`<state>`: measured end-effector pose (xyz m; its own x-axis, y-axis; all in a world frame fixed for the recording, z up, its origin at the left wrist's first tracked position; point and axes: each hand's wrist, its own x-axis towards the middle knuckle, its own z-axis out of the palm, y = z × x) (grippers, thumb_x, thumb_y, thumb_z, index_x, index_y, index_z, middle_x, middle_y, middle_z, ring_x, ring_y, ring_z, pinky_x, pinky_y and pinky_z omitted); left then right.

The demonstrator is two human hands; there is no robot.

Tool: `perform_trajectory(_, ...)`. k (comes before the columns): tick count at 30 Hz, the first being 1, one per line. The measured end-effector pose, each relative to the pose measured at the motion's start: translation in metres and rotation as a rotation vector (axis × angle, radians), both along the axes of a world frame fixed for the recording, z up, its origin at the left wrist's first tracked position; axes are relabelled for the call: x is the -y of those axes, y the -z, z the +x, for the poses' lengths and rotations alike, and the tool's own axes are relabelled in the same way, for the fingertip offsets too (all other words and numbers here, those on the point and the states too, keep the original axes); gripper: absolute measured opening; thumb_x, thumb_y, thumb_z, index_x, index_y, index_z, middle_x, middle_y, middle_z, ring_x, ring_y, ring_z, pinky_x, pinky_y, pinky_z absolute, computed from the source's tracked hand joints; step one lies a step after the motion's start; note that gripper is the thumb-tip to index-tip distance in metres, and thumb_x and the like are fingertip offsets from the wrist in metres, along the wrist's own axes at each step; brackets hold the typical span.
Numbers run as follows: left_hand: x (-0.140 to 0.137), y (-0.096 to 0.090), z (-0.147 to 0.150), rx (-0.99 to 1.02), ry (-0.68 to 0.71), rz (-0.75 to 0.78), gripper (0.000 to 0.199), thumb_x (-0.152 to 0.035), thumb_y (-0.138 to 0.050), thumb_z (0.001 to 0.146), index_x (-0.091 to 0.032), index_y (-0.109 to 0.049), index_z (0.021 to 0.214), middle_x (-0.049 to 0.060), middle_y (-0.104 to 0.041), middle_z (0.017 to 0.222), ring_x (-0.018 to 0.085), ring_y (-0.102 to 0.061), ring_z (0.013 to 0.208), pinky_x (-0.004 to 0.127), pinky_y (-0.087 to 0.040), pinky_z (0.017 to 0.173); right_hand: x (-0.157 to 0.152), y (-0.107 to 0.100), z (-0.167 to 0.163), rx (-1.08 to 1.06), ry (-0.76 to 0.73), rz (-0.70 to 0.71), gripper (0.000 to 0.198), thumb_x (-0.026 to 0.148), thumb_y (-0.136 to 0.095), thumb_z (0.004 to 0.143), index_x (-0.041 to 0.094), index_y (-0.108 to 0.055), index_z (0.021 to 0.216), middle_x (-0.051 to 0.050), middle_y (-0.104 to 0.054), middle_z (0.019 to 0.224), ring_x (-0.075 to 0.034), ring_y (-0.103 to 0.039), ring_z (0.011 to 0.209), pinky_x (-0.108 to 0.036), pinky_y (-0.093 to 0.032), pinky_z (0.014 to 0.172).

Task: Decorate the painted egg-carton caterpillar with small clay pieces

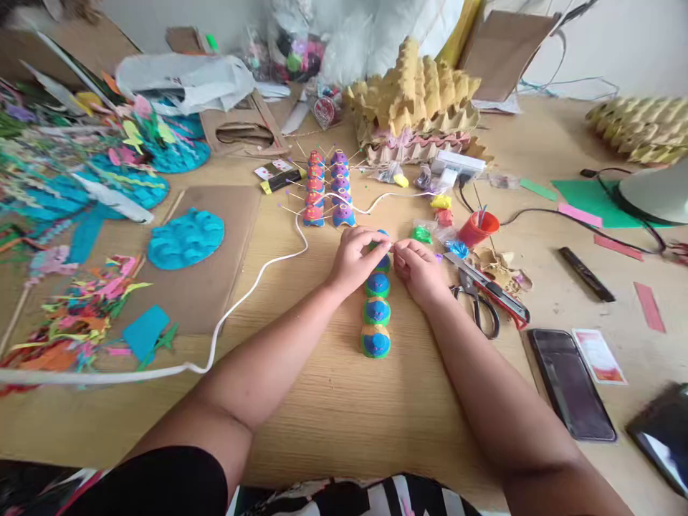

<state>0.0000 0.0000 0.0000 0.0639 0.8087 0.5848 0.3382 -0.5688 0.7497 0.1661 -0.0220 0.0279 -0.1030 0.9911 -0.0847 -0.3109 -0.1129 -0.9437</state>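
Observation:
A strip of painted egg-carton cups point(377, 311), blue on top with green rims and bare cardboard between, lies lengthwise in front of me. My left hand point(355, 256) is over the strip's far end, thumb and fingertips pinched together. Just to the right, my right hand point(418, 266) is closed in a pinch too, its fingertips almost meeting the left ones. Whatever is between the fingers is too small to make out. Beyond the hands stand a red-and-blue egg-carton strip point(314, 188) and a purple-and-blue egg-carton strip point(340, 188), both with thin sticks poking out sideways.
A white cable point(263, 269) winds across the table. Scissors point(476, 301) and a box cutter point(491, 290) lie right of my right hand, near a red cup point(478, 228) and a phone point(570, 383). Cardboard point(204, 301) with a blue painted piece point(185, 239) lies left. Egg trays point(413, 100) are stacked behind.

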Motion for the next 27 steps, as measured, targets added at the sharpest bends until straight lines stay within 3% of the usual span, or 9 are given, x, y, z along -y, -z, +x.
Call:
perform_trajectory(14,0.0017,-0.0025,-0.0007,0.014,-0.022,-0.056,0.018,-0.039,-0.075,0.103,-0.025,-0.085,0.101,0.004,-0.081,0.104,0.022,-0.072,0.112,0.038,-0.055,0.107,0.0023,-0.0009,0.0006,0.032,-0.01,0.016,0.041,0.05,-0.09,0.074,0.021,-0.062,0.072,0.007,-0.047,0.056,-0.006,-0.033,0.05,-0.027,-0.017,0.052)
perform_trajectory(27,0.0028,-0.0059,-0.0019,-0.035,0.003,-0.036,0.008,-0.033,-0.084,0.097,-0.026,-0.087,0.1,0.003,-0.081,0.103,0.021,-0.073,0.112,0.037,-0.055,0.11,0.0004,0.004,0.0014,0.044,-0.008,0.012,0.043,0.053,-0.091,0.074,0.022,-0.061,0.071,0.008,-0.046,0.056,-0.006,-0.033,0.05,-0.027,-0.018,0.052)
